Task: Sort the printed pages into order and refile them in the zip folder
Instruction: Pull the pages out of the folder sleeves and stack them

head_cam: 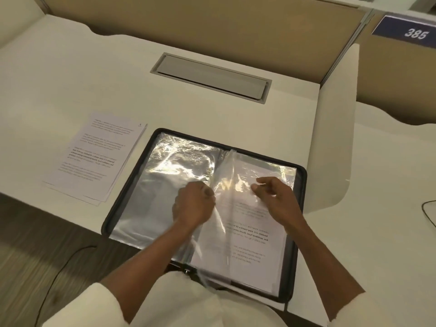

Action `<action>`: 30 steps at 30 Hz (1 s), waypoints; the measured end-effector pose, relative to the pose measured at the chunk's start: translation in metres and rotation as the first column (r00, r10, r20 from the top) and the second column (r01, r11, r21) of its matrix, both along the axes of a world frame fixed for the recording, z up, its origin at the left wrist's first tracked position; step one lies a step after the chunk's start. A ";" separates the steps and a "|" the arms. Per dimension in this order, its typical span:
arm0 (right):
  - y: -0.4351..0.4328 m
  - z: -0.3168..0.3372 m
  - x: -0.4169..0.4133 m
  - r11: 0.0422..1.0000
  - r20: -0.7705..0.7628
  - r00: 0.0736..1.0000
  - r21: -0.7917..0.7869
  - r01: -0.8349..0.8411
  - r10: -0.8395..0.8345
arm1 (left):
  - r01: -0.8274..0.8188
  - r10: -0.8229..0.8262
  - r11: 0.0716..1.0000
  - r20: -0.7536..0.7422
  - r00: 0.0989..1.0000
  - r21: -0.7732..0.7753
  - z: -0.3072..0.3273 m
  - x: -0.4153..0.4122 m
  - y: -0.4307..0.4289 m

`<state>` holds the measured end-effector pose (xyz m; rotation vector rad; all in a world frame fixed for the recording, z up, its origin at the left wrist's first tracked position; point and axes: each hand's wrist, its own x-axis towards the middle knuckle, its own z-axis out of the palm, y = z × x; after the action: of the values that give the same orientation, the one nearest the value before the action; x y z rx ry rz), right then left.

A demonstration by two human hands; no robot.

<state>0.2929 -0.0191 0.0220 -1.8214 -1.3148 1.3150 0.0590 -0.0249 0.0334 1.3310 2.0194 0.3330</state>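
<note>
Zip folder (303, 182) lies open flat on the table (70, 79), centre-right of frame, near edge hanging over the table's front by the person's lap. Left half = shiny plastic pockets (174, 161) w/ strong glare. Right half = printed page (250, 234) inside a pocket, text readable in part.

One clear sleeve (220, 223) stands up along the spine, mid-frame. Left hand (194, 206) is beside it, fingers curled tight, thumb + fingers pinching the sleeve's edge. Right hand (274, 194) sits over the upper part of the right-hand page, fingers curled, thumb against forefinger at the film; can't tell if it actually has hold of the plastic or just touches it.

Loose stack of pages (94, 159) lies on the table left of the folder, just beside it, slightly fanned, top sheet face up w/ a small number at its top right corner.

Bkgd: grey cable hatch (210, 75) in the table above the folder, blue sign "385" (410, 31) upper right, dark cable (59, 267) on the floor lower left.
</note>
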 end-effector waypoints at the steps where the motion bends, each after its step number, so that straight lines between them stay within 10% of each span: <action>1: 0.002 -0.007 0.005 0.997 0.185 0.982 0.067 -0.048 0.035 | -0.011 0.012 1.000 -0.041 0.999 0.011 0.000 -0.010 0.005; 6: 0.016 -0.035 0.022 0.977 0.577 0.809 0.084 -0.198 0.115 | 0.007 0.010 0.998 -0.251 0.968 0.069 0.003 -0.065 0.036; 18: 0.023 -0.038 0.021 0.955 0.782 0.605 0.044 -0.293 0.150 | -0.041 0.001 0.997 -0.524 0.851 -0.065 -0.002 -0.104 0.062; 24: 0.036 -0.010 0.018 0.994 0.553 0.833 0.086 -0.063 0.005 | -0.047 0.036 0.999 -0.566 0.823 -0.005 -0.017 -0.103 0.067; 30: 0.063 0.022 0.013 0.986 0.293 0.943 0.087 0.140 -0.160 | 0.160 -0.009 0.981 -0.794 0.607 0.111 -0.031 -0.088 0.065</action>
<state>0.3059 0.0437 0.0441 -2.0897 -1.3208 0.9308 -0.0291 0.0406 0.0029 1.9127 2.6691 -0.2013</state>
